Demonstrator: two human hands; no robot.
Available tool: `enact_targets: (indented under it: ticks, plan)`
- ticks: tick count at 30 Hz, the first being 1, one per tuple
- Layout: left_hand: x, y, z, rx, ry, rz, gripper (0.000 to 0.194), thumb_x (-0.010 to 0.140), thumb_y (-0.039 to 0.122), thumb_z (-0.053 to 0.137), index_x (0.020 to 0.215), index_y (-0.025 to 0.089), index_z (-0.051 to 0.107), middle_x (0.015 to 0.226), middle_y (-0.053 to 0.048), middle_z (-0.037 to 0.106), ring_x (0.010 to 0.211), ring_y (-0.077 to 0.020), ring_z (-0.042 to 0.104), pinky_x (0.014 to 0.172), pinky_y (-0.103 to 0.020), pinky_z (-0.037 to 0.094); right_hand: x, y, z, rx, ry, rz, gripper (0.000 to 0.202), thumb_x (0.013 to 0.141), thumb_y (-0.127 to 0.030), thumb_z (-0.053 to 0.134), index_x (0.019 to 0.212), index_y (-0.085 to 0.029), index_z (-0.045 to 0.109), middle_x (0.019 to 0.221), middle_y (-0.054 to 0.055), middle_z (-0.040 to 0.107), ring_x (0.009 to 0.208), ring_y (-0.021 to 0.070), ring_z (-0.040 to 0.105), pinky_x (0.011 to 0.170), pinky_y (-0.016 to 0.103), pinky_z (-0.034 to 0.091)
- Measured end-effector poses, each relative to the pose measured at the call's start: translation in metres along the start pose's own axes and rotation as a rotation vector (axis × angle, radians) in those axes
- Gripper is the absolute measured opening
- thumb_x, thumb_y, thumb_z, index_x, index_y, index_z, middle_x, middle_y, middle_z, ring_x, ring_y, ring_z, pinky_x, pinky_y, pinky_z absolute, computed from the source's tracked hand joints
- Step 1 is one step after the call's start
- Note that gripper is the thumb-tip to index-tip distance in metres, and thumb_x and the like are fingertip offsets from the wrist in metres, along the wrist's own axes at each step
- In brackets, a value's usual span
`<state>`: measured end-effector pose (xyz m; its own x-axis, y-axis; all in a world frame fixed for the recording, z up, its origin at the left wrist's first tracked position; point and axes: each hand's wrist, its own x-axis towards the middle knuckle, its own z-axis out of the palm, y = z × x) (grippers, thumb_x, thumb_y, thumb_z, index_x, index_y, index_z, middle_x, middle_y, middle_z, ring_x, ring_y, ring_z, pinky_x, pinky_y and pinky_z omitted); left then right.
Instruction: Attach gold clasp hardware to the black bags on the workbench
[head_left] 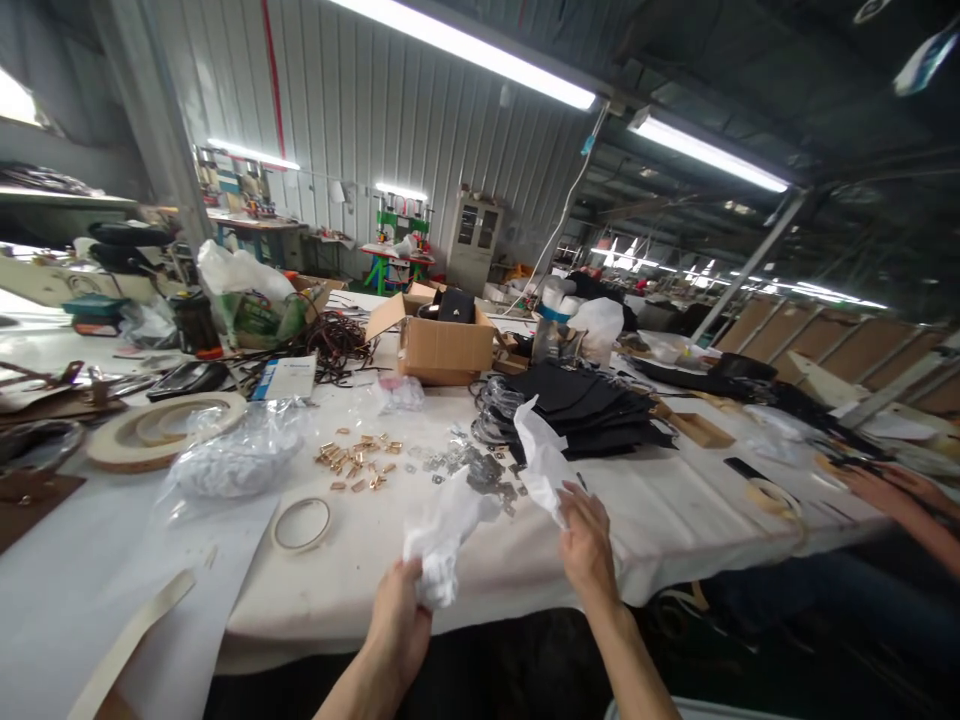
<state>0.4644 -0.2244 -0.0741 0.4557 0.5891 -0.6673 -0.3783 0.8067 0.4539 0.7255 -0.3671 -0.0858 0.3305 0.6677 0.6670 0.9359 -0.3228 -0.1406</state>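
Note:
My left hand [401, 615] is closed on a crumpled piece of white tissue paper [446, 535], held above the front of the table. In my right hand [587, 540], closed as well, is a second white tissue paper piece [538, 450] that stands up from the fingers. The two pieces are apart from each other. Just beyond them lies a heap of small grey metal plates [480, 468], partly hidden by the paper. Small gold-coloured metal fittings [358, 458] are scattered to its left.
Behind the metal plates lies a stack of black pieces [592, 405]. An open cardboard box [446, 345] stands further back. On the left are tape rolls [300, 525] and a clear plastic bag [236, 450]. Another person's hands [892, 490] work at the table's right end.

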Motion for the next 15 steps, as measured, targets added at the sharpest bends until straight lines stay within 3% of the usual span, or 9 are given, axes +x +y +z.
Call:
enact_targets:
  ticks: [2, 5, 8, 10, 12, 15]
  plan:
    - [-0.008, 0.001, 0.015, -0.023, -0.112, -0.043, 0.03, 0.089, 0.023, 0.068, 0.116, 0.01, 0.069, 0.088, -0.011, 0.077, 0.079, -0.0231, 0.074, 0.075, -0.03, 0.058, -0.002, -0.038, -0.02, 0.082, -0.097, -0.157, 0.059, 0.077, 0.004, 0.037, 0.125, -0.019, 0.063, 0.121, 0.01, 0.071, 0.135, 0.0268, 0.057, 0.123, 0.06, 0.028]
    - [-0.023, 0.0, 0.028, 0.067, -0.378, -0.106, 0.05, 0.082, 0.051, 0.079, 0.113, 0.011, 0.072, 0.09, -0.012, 0.077, 0.083, -0.027, 0.074, 0.073, -0.032, 0.056, -0.002, -0.095, -0.052, 0.256, -0.32, -0.335, 0.051, 0.078, 0.002, 0.038, 0.116, -0.02, 0.065, 0.106, 0.007, 0.071, 0.131, 0.0249, 0.059, 0.125, 0.057, 0.026]
    - [-0.036, -0.009, 0.027, 0.18, -0.486, -0.16, 0.05, 0.069, 0.039, 0.091, 0.104, 0.008, 0.073, 0.084, -0.012, 0.076, 0.078, -0.0268, 0.073, 0.069, -0.03, 0.053, -0.012, -0.13, -0.071, 0.397, -0.41, -0.43, 0.036, 0.081, -0.012, 0.049, 0.111, -0.02, 0.066, 0.102, 0.007, 0.071, 0.117, 0.0272, 0.066, 0.125, 0.058, 0.029]
    - [-0.047, -0.015, 0.022, 0.222, -0.54, -0.22, 0.043, 0.068, 0.03, 0.09, 0.102, 0.009, 0.073, 0.081, -0.01, 0.075, 0.074, -0.0243, 0.072, 0.067, -0.029, 0.051, -0.032, -0.139, -0.073, 0.377, -0.351, -0.428, 0.04, 0.08, -0.015, 0.056, 0.118, -0.022, 0.065, 0.106, 0.006, 0.072, 0.108, 0.0259, 0.07, 0.124, 0.058, 0.031]
    - [-0.058, -0.019, 0.016, 0.248, -0.587, -0.254, 0.038, 0.071, 0.027, 0.086, 0.103, 0.011, 0.072, 0.079, -0.007, 0.074, 0.071, -0.0217, 0.071, 0.065, -0.027, 0.05, -0.06, -0.143, -0.071, 0.301, -0.181, -0.363, 0.048, 0.082, -0.015, 0.06, 0.13, -0.022, 0.061, 0.111, 0.007, 0.072, 0.105, 0.0249, 0.071, 0.121, 0.054, 0.039]
    - [-0.071, -0.023, 0.008, 0.328, -0.535, -0.335, 0.042, 0.073, 0.023, 0.084, 0.111, 0.014, 0.071, 0.08, -0.005, 0.074, 0.072, -0.0212, 0.071, 0.068, -0.027, 0.052, -0.098, -0.156, -0.071, 0.225, 0.108, -0.088, 0.065, 0.085, -0.027, 0.069, 0.146, -0.02, 0.048, 0.138, 0.018, 0.061, 0.129, 0.0368, 0.06, 0.112, 0.058, 0.048]
